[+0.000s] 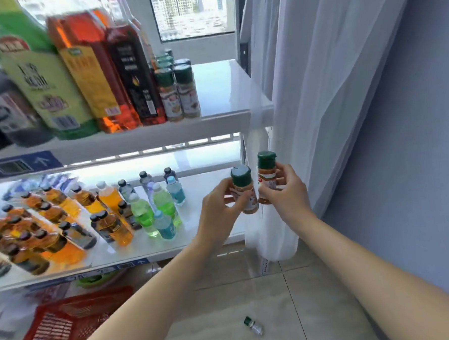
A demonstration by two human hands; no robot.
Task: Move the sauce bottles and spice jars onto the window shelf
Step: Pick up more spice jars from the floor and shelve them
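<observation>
1. The top shelf [221, 91] by the window runs from nine o'clock to about two o'clock of my view. Its right end is bare, so I judge that is where my jars go.
2. The tall sauce bottles [88, 73] stand packed at ten o'clock, leaving the smaller goods the right side.
3. The drinks shelf [206, 186] below sits at eight o'clock, crowded with drink bottles [110, 211].
4. A red basket [70, 326] rests on the floor at seven o'clock.
5. My left hand [220, 209] wraps round one spice jar [244, 192], upright, near centre.
6. My right hand [285, 192] pinches a second jar [267, 177] just beside it, lid up, ready to lift.
7. Shelved jars [179, 93] stand in rows at twelve o'clock; mine would join them.
8. A small jar [254, 325] lies on its side on the floor at six o'clock.
</observation>
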